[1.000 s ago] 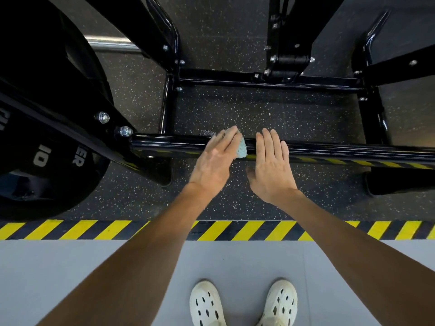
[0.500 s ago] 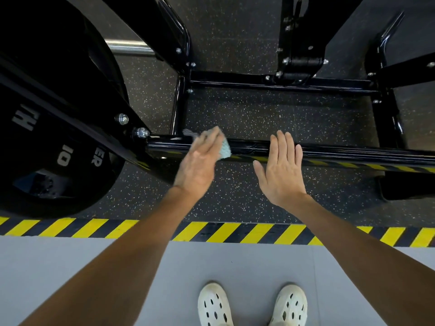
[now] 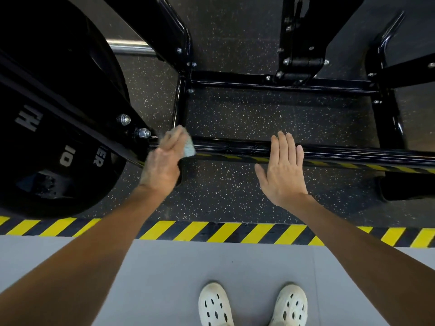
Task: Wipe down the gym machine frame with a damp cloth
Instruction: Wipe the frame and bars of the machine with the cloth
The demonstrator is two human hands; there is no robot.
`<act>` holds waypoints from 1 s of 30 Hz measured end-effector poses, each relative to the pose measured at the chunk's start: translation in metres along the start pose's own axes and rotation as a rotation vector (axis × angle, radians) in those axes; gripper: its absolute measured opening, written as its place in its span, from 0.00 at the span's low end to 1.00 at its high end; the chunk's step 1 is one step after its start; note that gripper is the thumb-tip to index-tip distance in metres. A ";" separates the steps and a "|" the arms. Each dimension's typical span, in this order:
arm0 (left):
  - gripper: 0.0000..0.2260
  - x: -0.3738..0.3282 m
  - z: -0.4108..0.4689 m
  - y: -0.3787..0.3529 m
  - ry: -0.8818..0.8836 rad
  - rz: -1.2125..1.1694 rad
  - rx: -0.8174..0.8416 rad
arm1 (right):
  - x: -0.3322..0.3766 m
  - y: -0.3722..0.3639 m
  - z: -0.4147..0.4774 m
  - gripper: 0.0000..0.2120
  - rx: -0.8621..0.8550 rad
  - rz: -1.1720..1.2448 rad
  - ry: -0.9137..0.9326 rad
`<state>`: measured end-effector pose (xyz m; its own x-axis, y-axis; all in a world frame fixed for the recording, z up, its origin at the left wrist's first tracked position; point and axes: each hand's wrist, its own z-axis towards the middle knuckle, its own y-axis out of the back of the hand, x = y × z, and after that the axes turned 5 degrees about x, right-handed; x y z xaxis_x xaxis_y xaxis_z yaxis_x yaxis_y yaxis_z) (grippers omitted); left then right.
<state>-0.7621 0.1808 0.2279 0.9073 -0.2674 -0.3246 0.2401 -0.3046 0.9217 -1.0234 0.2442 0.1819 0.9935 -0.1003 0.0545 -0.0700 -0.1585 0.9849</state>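
I am pressing the pale blue cloth point(image 3: 189, 148) onto the front crossbar point(image 3: 341, 152) of the black frame with my left hand point(image 3: 162, 163). It is working at the bar's left end, just beside the bolts point(image 3: 143, 132) and the weight plate point(image 3: 47, 114). That hand is blurring. Its fingers look laid flat and together over the cloth, but I cannot tell whether the thumb is pinching it. My right hand point(image 3: 284, 170) is lying flat, fingers straight and together, thumb apart, tips over the bar. I judge the joint needs firm, even pressure, with the cloth wrapping under the tube too.
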 end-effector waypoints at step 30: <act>0.34 -0.132 0.022 -0.053 -0.254 -0.230 0.002 | -0.006 0.006 -0.002 0.41 0.050 0.030 0.056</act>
<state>-0.9019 0.2125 0.2169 0.7143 -0.4106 -0.5667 0.4276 -0.3851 0.8179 -1.0294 0.2460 0.1874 0.9942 -0.0507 0.0946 -0.1031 -0.2054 0.9732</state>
